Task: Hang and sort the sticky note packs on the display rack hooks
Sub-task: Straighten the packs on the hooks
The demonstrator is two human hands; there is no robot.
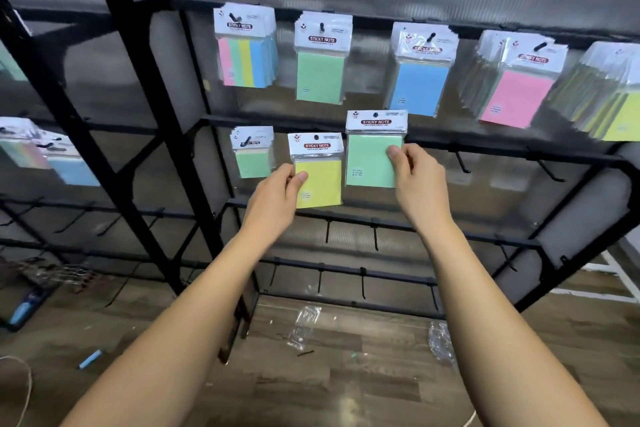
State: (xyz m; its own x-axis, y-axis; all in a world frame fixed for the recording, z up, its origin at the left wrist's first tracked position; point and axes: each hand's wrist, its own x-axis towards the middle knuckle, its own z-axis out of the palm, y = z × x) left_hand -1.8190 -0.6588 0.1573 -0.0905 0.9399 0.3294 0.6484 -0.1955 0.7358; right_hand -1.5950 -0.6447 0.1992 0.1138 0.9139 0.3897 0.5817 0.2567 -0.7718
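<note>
Five top-rail hooks already hung full while our left hand (277, 196) pinched a yellow pack (318, 180) and our right hand (417, 177) a green pack (372, 158), lower hooks (462, 163) unfilled.

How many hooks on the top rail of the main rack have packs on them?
5: multicolour, green, blue, pink, and yellow at the right edge. More may lie beyond the frame.

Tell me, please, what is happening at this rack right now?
A person is stocking a black display rack with sticky note packs. The left hand pinches a yellow pack, and the right hand pinches a green pack, both raised at the second rail. The top rail already carries hung packs, sorted by colour.
</note>
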